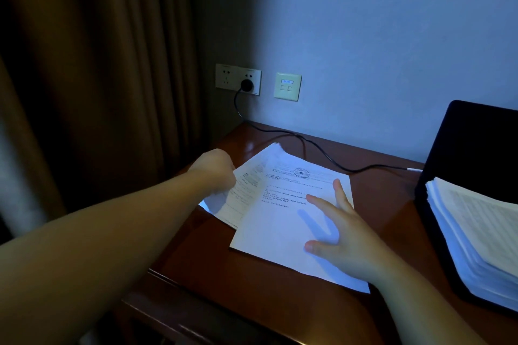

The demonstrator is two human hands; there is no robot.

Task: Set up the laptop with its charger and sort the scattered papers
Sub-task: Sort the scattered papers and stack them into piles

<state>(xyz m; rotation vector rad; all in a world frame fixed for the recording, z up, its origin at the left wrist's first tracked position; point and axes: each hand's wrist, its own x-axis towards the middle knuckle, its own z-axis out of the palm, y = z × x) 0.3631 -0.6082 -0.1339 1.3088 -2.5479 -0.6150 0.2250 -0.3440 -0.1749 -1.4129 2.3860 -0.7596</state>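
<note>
Several printed papers (276, 221) lie overlapped on the dark wooden desk (224, 269). My left hand (214, 169) is curled at the left edge of the lower sheets and grips them. My right hand (340, 235) rests flat with spread fingers on the top sheet. At the right edge stands the open black laptop (473, 148), and a thick stack of papers (476, 235) lies on its keyboard. The black charger cable (316, 145) runs from a plug (247, 85) in the wall socket across the desk toward the laptop.
A brown curtain (98, 78) hangs at the left beside the desk corner. A second wall plate (287, 86) sits right of the socket. The desk's front edge and a drawer (179, 316) are below my arms.
</note>
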